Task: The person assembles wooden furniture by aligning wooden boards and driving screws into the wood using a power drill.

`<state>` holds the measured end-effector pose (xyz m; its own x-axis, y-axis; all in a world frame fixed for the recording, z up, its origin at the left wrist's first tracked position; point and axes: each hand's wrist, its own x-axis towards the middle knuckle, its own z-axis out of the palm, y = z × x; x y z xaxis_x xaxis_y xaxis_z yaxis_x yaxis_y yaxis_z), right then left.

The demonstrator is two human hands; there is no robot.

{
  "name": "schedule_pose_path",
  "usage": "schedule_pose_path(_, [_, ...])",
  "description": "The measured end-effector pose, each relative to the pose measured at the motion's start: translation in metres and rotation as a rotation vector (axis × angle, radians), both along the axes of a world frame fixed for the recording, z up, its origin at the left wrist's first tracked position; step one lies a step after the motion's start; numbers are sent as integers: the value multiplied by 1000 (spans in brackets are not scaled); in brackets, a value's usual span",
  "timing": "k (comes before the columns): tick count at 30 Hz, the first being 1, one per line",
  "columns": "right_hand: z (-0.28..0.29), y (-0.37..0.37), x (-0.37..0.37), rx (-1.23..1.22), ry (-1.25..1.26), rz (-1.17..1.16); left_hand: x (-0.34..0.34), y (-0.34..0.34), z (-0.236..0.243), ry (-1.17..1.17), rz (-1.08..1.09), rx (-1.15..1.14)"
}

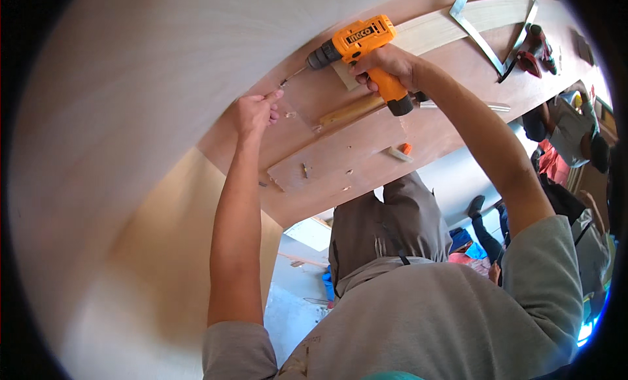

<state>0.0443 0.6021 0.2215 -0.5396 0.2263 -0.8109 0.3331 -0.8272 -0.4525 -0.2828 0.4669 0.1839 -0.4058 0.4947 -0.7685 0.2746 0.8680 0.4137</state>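
My right hand (390,65) is wrapped around the grip of an orange and black cordless drill (364,38). The drill's long thin bit (294,76) slants down to the left. Just below its tip is my left hand (256,113), fingers curled and pinched together. Whatever small thing the left fingers may hold is too small to make out. Both hands are over a pinkish-brown wooden surface (418,128). Beside the drill's grip lies a narrow yellowish wood strip (353,110), and a flat board (330,154) lies nearer to me.
Metal squares (481,40) and a dark red and black tool (540,50) lie at the far right. An orange-and-silver small tool (400,153) and wood chips rest near the front edge. A pale curved panel (131,118) rises on the left. Other people (575,131) are at the right.
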Motion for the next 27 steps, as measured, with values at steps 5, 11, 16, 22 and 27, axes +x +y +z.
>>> schedule_pose_path(5, [-9,11,-3,6,-33,72,4,1,5,25,-53,-10])
schedule_pose_path(11, [-2,12,-4,-10,-16,64,7,2,3,29,-22,20])
schedule_pose_path(16, [-15,13,-6,1,16,88,6,2,3,7,-16,36])
schedule_pose_path(22, [-6,10,-11,21,-6,83,3,1,-3,-34,22,36])
schedule_pose_path(27, [-16,10,-12,29,35,85,5,2,-1,-8,18,33])
